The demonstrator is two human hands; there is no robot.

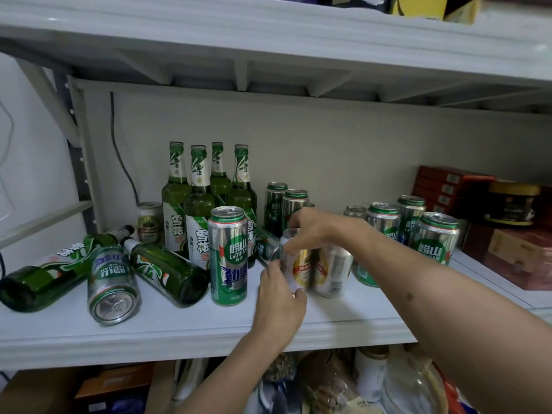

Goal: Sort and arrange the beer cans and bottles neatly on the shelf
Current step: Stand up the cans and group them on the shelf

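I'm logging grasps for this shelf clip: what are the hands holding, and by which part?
Both hold one upright silver-and-gold can: the left hand grips its lower side, the right hand pinches its top rim.

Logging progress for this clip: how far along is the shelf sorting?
Roughly midway. Done: four upright green glass bottles grouped at the back, green-and-silver cans standing on the right. In hand: both hands, left and right, hold a white-and-gold can. Left: two green bottles lying down and a toppled can.
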